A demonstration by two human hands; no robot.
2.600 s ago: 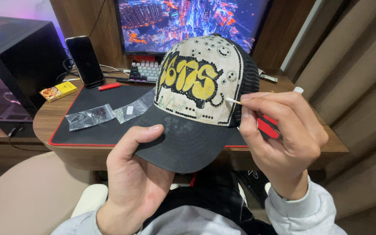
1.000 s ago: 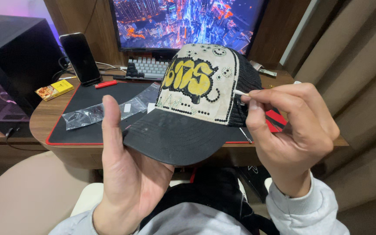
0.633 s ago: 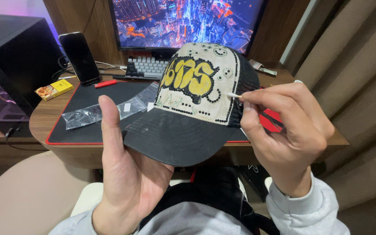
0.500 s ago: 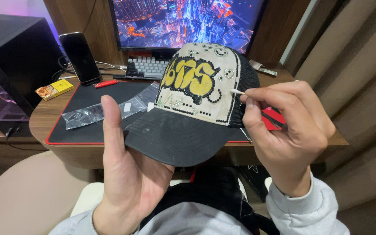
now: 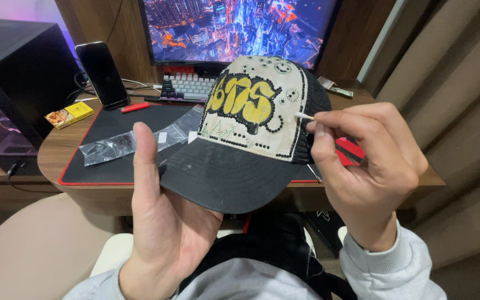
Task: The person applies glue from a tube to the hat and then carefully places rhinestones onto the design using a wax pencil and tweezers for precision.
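I see the left hand [image 5: 168, 222] cradling the cap [image 5: 251, 133] by its brim above the table [image 5: 56, 153]; the right hand [image 5: 370, 172] has its grip pinched on 1 thin stick [image 5: 305, 116] at the crown's edge. A slip could knock studs loose.

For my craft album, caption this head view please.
Left hand holds a studded cap by its brim; right hand points a thin stick at its edge.

We see a big screen [image 5: 240, 28] glowing with city lights, and a keyboard [image 5: 187, 87] under it. A dark phone [image 5: 102, 75] stands upright by a yellow box [image 5: 69, 114]. A red pen [image 5: 135, 107] and clear bags [image 5: 140, 140] lie on the black mat [image 5: 106, 166].
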